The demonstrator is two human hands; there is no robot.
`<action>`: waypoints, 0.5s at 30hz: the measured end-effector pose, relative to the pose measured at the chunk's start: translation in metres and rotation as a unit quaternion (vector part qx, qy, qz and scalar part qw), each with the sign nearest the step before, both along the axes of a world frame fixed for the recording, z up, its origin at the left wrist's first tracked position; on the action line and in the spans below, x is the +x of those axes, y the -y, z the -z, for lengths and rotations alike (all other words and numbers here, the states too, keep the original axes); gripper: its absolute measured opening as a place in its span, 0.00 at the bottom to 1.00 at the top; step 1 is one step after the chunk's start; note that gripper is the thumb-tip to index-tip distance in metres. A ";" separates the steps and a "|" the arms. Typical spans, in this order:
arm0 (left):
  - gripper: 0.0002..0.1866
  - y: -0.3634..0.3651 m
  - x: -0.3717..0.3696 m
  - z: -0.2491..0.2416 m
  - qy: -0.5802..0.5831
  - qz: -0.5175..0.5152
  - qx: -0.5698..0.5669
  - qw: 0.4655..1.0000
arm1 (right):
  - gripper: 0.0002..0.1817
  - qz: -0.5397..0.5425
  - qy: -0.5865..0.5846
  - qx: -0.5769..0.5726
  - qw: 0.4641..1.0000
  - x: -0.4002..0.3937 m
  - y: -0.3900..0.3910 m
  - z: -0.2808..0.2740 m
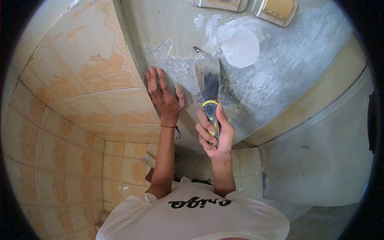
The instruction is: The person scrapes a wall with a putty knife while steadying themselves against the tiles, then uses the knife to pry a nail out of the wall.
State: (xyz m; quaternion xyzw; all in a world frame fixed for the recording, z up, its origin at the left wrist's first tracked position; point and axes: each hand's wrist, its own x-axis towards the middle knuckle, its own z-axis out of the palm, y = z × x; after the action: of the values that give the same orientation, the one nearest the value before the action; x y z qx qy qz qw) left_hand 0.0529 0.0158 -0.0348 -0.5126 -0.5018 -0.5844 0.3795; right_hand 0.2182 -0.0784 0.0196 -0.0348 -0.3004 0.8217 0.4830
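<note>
My right hand (pixel 219 134) is wrapped round the black and yellow handle of a putty knife (pixel 208 78). Its wide metal blade points up the wall, with dark smears on the lower part, and overlaps the grey wall (pixel 276 84) just below a small metal stub (pixel 196 49). To the left, my left hand (pixel 165 96) lies against the wall beside the tiled edge, fingers stretched upward and thumb apart, holding nothing. A round white patch (pixel 241 49) shows just right of the blade tip, and rough, flaked plaster (pixel 176 66) surrounds the fingers of my left hand.
Two switch plates (pixel 274 11) are fixed at the top of the wall. Cream and orange tiles (pixel 92 60) cover the left side, meeting the grey wall at a raised edge. A cream border (pixel 320 94) runs along the right. Floor tiles (pixel 132 158) lie below my arms.
</note>
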 end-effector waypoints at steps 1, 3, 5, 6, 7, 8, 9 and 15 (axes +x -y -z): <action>0.33 0.000 0.000 0.000 -0.001 -0.001 0.003 1.000 | 0.22 0.008 0.016 0.008 1.000 0.001 -0.002 -0.001; 0.34 0.001 0.003 0.000 0.002 0.000 0.003 1.000 | 0.23 0.016 0.008 0.003 1.000 -0.004 -0.002 0.005; 0.33 0.003 0.003 0.001 0.009 -0.006 -0.017 1.000 | 0.23 0.023 -0.002 -0.005 1.000 -0.002 0.001 0.006; 0.33 0.003 0.002 0.001 0.008 -0.006 -0.017 1.000 | 0.23 0.017 0.006 -0.007 1.000 0.002 0.001 0.003; 0.33 0.002 0.002 0.002 0.005 -0.002 -0.011 1.000 | 0.23 0.010 0.015 -0.008 1.000 0.003 0.001 0.000; 0.33 0.001 0.001 0.001 0.004 0.001 -0.005 1.000 | 0.23 0.008 0.016 -0.004 1.000 0.001 0.000 0.000; 0.33 0.001 0.001 0.001 0.006 -0.001 -0.002 1.000 | 0.20 0.006 0.001 0.007 1.000 -0.002 0.001 0.000; 0.34 0.002 0.001 0.002 0.013 0.005 -0.013 1.000 | 0.22 0.001 0.004 -0.038 0.999 0.005 0.001 0.000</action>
State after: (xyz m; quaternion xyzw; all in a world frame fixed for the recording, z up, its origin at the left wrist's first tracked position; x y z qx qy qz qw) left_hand 0.0540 0.0134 -0.0372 -0.5126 -0.5111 -0.5864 0.3635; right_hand 0.2233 -0.0791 0.0195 -0.0566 -0.2706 0.8322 0.4807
